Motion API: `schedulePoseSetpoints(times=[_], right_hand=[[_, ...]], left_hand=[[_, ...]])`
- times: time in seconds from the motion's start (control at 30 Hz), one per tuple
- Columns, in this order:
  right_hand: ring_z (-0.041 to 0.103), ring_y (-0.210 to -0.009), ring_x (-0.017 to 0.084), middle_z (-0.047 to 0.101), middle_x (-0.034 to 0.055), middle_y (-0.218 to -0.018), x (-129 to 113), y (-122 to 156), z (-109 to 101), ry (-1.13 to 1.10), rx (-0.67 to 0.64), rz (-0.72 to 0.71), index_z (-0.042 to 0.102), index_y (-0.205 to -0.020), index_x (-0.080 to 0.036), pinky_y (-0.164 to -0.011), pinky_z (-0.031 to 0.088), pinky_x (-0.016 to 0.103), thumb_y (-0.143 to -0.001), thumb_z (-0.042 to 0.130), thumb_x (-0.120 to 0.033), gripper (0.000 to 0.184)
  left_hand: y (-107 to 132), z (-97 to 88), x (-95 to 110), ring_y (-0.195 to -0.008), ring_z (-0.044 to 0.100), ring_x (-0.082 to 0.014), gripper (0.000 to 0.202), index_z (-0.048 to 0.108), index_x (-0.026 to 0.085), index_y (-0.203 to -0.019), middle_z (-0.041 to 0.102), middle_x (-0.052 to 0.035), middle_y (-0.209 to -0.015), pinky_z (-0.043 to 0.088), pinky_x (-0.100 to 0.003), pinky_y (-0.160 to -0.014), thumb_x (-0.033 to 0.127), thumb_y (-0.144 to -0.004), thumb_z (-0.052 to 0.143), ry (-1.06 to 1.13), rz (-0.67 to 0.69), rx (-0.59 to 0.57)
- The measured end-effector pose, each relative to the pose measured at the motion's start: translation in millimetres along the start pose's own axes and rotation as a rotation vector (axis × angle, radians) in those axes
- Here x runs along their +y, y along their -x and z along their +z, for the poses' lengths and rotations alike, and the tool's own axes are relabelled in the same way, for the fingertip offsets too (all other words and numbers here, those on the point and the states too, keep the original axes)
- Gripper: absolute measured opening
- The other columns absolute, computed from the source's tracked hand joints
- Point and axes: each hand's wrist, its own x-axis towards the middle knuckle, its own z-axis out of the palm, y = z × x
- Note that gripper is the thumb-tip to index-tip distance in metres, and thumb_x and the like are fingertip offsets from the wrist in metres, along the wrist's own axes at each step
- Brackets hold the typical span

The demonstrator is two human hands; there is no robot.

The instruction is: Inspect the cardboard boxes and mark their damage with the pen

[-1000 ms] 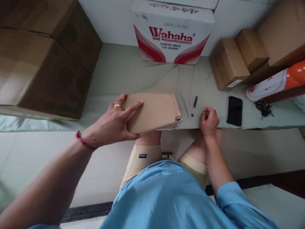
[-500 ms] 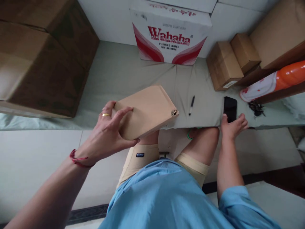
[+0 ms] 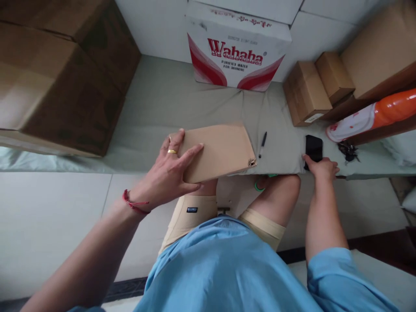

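My left hand (image 3: 169, 171) grips the near left end of a flat tan cardboard parcel (image 3: 221, 151). The parcel rests at the front edge of the cloth-covered table (image 3: 169, 108), with a torn corner on its right. My right hand (image 3: 320, 167) curls around the near end of a black phone (image 3: 313, 148) lying at the table's edge. A black pen (image 3: 263, 143) lies between the parcel and the phone.
A white Wahaha water carton (image 3: 238, 52) stands at the back. Large brown boxes (image 3: 58, 73) fill the left side. Small cardboard boxes (image 3: 307, 91) and an orange and white bottle (image 3: 370, 117) lie at the right, with dark keys (image 3: 347, 149) by the phone.
My right hand left the spot by the pen, moved right and closed on the phone. My left hand tilted the parcel up, then set it back down flatter.
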Motion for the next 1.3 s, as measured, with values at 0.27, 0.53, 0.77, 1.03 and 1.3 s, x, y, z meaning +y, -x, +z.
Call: schedulePoseSetpoints(times=[0.27,0.53,0.77,1.03,1.3], right_hand=[[0.059,-0.141,0.055,0.058,0.0426,-0.142,16.0,4.7,0.4,0.072,-0.015,-0.075,0.062,-0.137,0.004,-0.123,0.042,0.067,-0.078,0.087,-0.059,0.090],[0.063,-0.136,0.049,0.067,0.0323,-0.133,30.3,28.5,-13.6,-0.186,-0.094,-0.015,0.060,-0.133,-0.009,-0.114,0.052,0.060,-0.062,0.094,-0.054,0.091],[0.071,-0.089,0.026,0.072,0.0068,-0.102,46.8,111.6,-19.0,-0.720,-0.326,-0.050,0.060,-0.130,-0.020,-0.078,0.059,0.040,-0.058,0.089,-0.071,0.093],[0.073,-0.121,0.033,0.073,0.0134,-0.132,7.4,244.8,-42.6,-0.806,-0.289,-0.443,0.058,-0.146,-0.025,-0.106,0.060,0.054,-0.072,0.093,-0.057,0.088],[0.073,-0.123,0.036,0.072,0.0135,-0.133,-31.1,276.7,-50.8,-0.699,-0.034,-0.755,0.056,-0.152,-0.026,-0.108,0.062,0.057,-0.078,0.089,-0.050,0.085]], left_hand=[[13.9,12.7,9.6,-0.172,0.018,-0.0517,0.086,0.036,0.030,-0.169,0.023,-0.0243,-0.182,0.027,-0.077,-0.134,0.058,-0.098,0.077,0.051,0.033,0.255],[5.1,11.5,40.2,-0.168,0.035,-0.0406,0.046,0.052,0.029,-0.150,0.046,-0.0177,-0.167,0.038,-0.067,-0.133,0.036,-0.106,0.066,0.098,0.085,0.439],[-11.9,26.6,53.2,-0.167,0.038,-0.0410,0.037,0.058,0.025,-0.141,0.053,-0.0197,-0.160,0.041,-0.066,-0.131,0.044,-0.109,0.062,0.122,0.122,0.439],[-19.1,31.7,61.0,-0.161,0.046,-0.0460,0.051,0.065,0.021,-0.145,0.057,-0.0249,-0.162,0.031,-0.072,-0.132,0.048,-0.102,0.071,-0.082,0.142,0.201],[-20.0,31.0,64.3,-0.156,0.052,-0.0441,0.048,0.065,0.020,-0.147,0.059,-0.0248,-0.161,0.036,-0.071,-0.130,0.036,-0.102,0.071,-0.142,0.144,0.205]])
